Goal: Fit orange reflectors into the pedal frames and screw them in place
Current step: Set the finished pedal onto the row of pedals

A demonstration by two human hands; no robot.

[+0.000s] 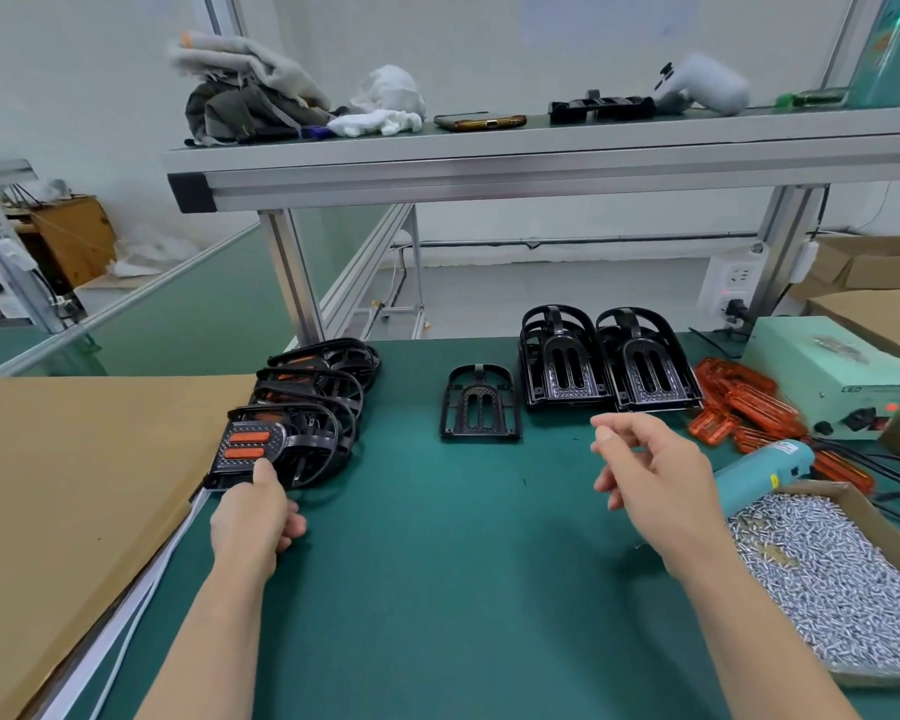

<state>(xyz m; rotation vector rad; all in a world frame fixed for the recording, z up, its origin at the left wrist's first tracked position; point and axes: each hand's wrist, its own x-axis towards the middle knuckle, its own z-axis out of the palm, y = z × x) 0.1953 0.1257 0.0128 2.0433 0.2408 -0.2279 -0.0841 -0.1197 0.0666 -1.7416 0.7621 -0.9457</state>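
Orange-fitted pedal (pixel 261 444), far left: your left hand (pixel 258 511) pinches its near edge. Empty frame (pixel 480 405) lies centre. Right hand (pixel 650 470) hovers, fingers loosely curled, holding nothing. Loose reflectors (pixel 739 402) sit far right. Risk: a careless push likely topples the leaning row.

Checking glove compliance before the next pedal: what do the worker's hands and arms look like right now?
Both the left hand and the right hand are bare: no gloves, rings or watch visible. The forearms are uncovered too, with no sleeve in view down to the picture's bottom edge.
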